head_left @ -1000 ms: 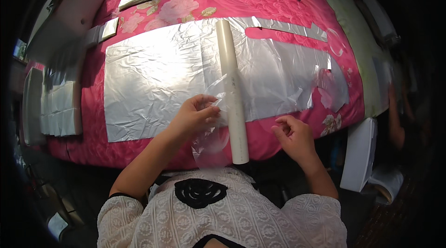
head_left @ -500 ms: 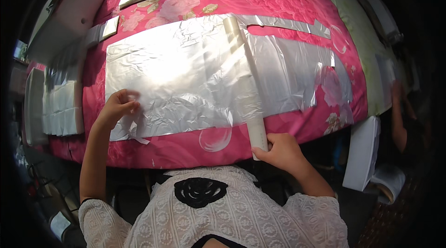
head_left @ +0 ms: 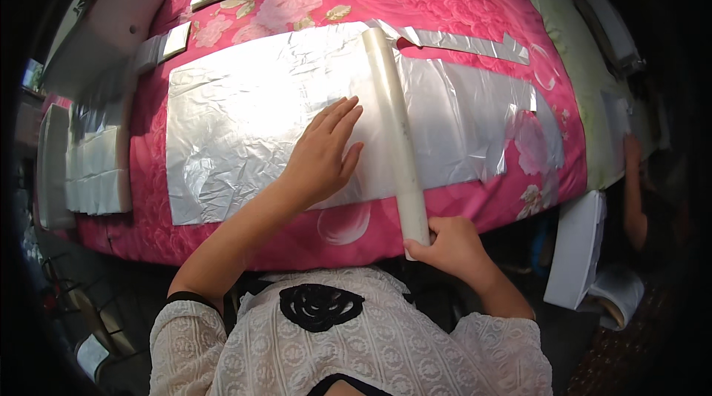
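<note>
The tube [head_left: 394, 129] is laid across the foil [head_left: 230, 107], its near end jutting over the pink cloth [head_left: 297, 245]. That end is gripped by the right hand [head_left: 449, 248]. The left hand [head_left: 320, 155] is held flat over the foil, thumb spread; whether contact is made cannot be told.

Strong light falls on the foil [head_left: 245, 121], blowing part of it out to white glare; the pink cloth [head_left: 356, 4] is bright too, but the floor [head_left: 601, 363] lies in deep shadow. Fisheye curvature bends edges, corners go black, and another person's arm [head_left: 634, 192] is dim and soft
</note>
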The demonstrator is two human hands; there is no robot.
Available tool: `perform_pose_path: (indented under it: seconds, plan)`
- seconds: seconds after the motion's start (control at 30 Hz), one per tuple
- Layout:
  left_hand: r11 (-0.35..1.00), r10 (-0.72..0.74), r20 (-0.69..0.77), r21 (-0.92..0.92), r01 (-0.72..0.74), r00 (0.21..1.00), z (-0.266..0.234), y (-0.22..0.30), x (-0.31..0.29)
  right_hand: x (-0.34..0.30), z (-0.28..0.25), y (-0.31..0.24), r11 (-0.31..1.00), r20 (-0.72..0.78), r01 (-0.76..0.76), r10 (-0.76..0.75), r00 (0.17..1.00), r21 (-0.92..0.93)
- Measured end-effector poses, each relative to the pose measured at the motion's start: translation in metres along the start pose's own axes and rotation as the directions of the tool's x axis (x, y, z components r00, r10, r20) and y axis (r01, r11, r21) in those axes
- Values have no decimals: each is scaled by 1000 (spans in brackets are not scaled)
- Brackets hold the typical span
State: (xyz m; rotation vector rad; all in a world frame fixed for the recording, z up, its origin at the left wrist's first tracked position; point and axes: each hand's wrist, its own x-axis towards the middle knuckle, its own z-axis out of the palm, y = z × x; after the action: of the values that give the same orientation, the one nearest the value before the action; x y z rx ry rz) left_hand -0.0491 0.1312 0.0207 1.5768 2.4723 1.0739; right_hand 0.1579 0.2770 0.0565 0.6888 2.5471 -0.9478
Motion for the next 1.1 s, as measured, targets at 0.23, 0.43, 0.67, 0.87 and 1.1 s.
perform_pose_path:
  seconds: [0.23, 0.43, 0.67, 0.87, 1.1]
  plan:
    - [980, -61, 73, 193, 46, 995, 64, 5, 6, 9, -8, 8, 999, 120, 30, -33, 992, 31]
    - [954, -64, 90, 299, 35, 994, 69, 4, 4, 93, -40, -14, 968, -50, 94, -85, 995, 235]
    - [957, -56, 88, 288, 28, 995, 68, 6, 7, 249, -60, -31, 704, -182, 217, -125, 975, 677]
    - [956, -69, 94, 292, 39, 993, 69, 5, 6, 293, -75, -40, -158, -277, 279, 37, 960, 947]
    - [966, -56, 88, 256, 32, 994, 66, 8, 7, 302, -217, 88, -484, -415, 569, 394, 820, 665]
